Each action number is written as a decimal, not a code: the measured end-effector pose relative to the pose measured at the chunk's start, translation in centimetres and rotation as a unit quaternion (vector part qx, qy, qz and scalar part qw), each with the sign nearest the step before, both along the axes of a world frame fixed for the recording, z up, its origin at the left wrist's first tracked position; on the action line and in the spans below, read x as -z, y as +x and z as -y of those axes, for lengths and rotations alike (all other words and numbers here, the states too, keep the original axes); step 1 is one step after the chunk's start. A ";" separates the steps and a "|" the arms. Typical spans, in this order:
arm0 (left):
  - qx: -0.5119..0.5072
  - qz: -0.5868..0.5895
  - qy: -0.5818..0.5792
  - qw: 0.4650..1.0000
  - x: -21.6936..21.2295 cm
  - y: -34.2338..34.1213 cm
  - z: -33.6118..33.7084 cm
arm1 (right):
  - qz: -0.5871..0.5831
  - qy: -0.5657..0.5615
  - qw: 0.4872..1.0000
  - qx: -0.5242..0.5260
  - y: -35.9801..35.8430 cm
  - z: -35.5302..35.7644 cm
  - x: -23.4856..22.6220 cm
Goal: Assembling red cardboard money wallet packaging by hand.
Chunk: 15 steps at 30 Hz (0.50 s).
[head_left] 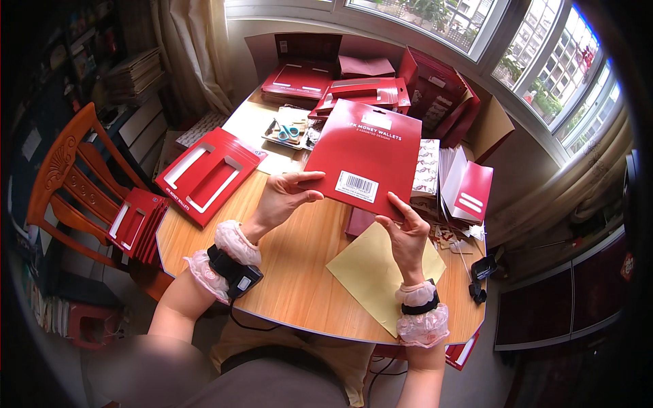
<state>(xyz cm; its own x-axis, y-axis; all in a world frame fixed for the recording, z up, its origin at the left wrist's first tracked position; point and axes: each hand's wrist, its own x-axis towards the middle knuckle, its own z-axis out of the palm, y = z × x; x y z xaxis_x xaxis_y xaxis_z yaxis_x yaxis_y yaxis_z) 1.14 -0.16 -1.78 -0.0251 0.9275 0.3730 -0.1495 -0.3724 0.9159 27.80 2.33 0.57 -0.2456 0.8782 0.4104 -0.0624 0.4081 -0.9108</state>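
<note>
Raised over the table, a flat red cardboard packet (371,153) with a barcode near its lower edge and a hanging slot at its top is held between both hands. My left hand (275,204) pinches its lower left corner between thumb and fingers. At the lower right corner my right hand (407,234) grips it the same way. What, if anything, lies inside the packet I cannot tell. Beneath my right hand a yellow paper sheet (364,275) lies on the wooden table (286,272).
Red window-cut card sleeves (211,173) lie at the left, with more red sleeves (139,224) by a wooden chair (75,183). Stacked red packaging (296,78) stands at the back. Blue scissors (289,130) rest in a tray. White-and-red envelopes (469,187) stand at the right.
</note>
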 end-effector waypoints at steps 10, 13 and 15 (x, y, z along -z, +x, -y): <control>0.013 0.052 -0.057 0.997 -1.0 -0.1 0.3 | 0.027 -0.015 1.000 0.001 0.5 0.1 -0.4; 0.001 0.058 -0.070 0.996 -0.9 -0.3 0.3 | 0.009 -0.028 0.999 -0.028 0.2 0.2 -1.2; 0.002 0.059 -0.075 0.995 -0.9 -0.5 0.2 | -0.040 -0.064 0.996 -0.055 0.1 0.3 -1.9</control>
<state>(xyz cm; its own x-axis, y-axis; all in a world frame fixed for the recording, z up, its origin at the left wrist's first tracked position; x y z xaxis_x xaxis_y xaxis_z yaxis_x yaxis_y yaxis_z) 0.68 -0.38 -0.84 -0.0566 0.9726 0.2256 -0.2596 -0.2325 0.9373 27.90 2.00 2.48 -0.3139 0.8942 0.3192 -0.1748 0.2761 -0.9451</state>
